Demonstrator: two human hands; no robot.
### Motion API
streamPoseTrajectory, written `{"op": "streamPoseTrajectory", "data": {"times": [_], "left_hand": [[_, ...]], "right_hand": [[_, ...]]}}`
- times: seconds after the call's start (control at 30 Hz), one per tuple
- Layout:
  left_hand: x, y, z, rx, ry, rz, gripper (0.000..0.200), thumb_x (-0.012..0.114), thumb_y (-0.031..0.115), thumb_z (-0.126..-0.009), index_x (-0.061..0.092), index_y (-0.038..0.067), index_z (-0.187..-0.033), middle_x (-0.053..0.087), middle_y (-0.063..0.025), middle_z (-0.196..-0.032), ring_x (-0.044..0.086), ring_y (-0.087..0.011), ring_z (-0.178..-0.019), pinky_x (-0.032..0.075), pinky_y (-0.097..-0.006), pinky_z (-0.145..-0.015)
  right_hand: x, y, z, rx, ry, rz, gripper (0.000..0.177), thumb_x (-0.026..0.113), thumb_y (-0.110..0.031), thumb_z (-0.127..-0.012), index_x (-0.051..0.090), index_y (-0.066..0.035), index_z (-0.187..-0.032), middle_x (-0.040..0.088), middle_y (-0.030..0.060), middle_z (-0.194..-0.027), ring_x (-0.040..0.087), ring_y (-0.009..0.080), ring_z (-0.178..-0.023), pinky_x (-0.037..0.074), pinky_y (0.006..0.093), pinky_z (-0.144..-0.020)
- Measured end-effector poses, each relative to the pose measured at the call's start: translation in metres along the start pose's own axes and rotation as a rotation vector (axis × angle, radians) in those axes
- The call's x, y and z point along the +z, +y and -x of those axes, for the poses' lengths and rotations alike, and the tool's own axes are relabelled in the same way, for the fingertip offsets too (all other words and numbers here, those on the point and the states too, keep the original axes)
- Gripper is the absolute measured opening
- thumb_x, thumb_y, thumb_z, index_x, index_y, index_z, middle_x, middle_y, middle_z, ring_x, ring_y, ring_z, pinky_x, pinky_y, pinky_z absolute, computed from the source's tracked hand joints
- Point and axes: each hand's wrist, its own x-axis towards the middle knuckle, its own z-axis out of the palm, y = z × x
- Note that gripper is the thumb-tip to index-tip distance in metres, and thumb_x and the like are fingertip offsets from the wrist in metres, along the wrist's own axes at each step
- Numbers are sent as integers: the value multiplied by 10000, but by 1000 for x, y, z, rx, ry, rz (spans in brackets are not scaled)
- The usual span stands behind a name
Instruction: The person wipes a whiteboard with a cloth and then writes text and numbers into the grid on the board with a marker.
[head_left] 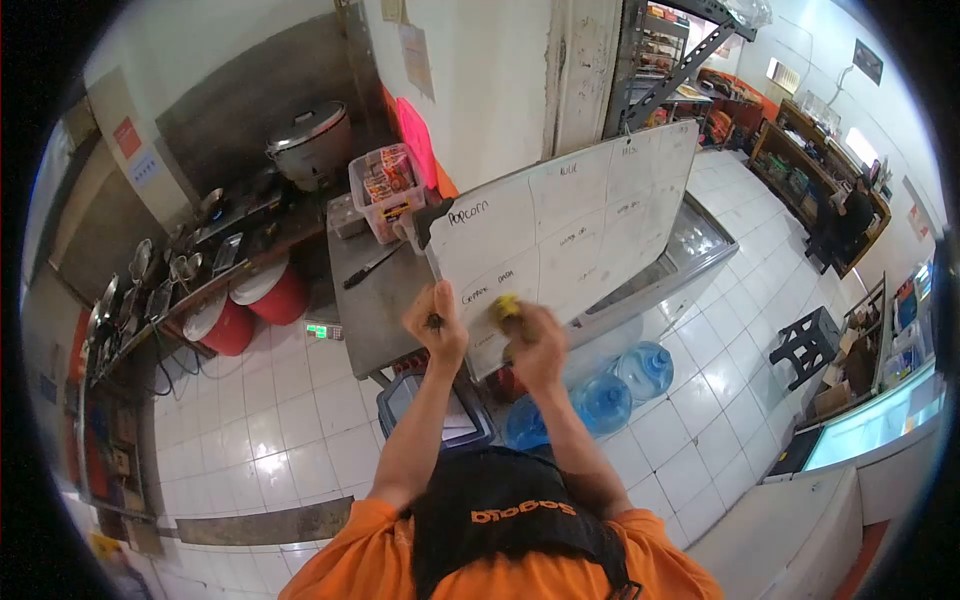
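A whiteboard (520,240) with a hand-drawn grid and handwriting, including the word "Popcorn", leans at a slant in front of me. My left hand (440,325) is closed in a fist at its lower left edge, and a small dark end shows between the fingers. What that is, I cannot make out. Pressed to the lower part of the board is a yellow sponge-like wiper (507,307), gripped in my right hand (536,345). That hand is slightly blurred and covers some of the writing.
A steel table (375,310) at the left bears a knife (370,268) and a plastic box of packets (388,195). Blue water jugs (602,403) stand on the floor below the board. Red buckets (268,290) sit under the cooking counter. A black stool (804,345) is at right.
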Motion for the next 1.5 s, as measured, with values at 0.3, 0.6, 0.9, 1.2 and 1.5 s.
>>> {"op": "streamPoseTrajectory", "data": {"times": [0.3,0.6,0.9,1.2,1.5], "left_hand": [[1,-2,-1,23,0,-9,424,556,154,-1000,441,-5,-623,390,-55,-556,337,-139,-506,236,-338,-485],[2,-7,-8,68,-7,-69,454,540,142,-1005,409,-10,-597,375,-52,-535,317,-131,-491,211,-329,-472],[5,-14,-11,88,16,-55,475,547,163,-1008,380,-3,-595,363,-50,-534,305,-129,-485,202,-329,-471],[6,-18,-21,27,26,-84,468,551,176,-1009,332,22,-625,279,-21,-568,259,-106,-538,181,-327,-491],[5,-25,-25,3,1,-131,469,531,216,-1021,327,37,-638,260,5,-582,246,-83,-564,160,-327,-510]], "right_hand": [[-6,12,-7,70,3,-39,320,729,-1,-763,701,-42,-1078,693,170,-990,695,347,-839,543,363,-733],[-30,27,-30,24,171,52,275,707,-6,-775,710,-24,-1049,710,141,-951,691,270,-862,523,323,-803],[-68,87,-94,19,318,149,240,684,-51,-833,701,15,-1063,708,153,-973,703,272,-872,532,334,-783],[-30,68,-76,-118,197,62,205,712,-61,-805,709,15,-995,700,163,-988,698,318,-853,538,356,-764],[-27,75,-81,-54,243,92,240,722,-33,-780,717,-2,-1017,707,182,-998,706,313,-886,545,355,-778]]}}
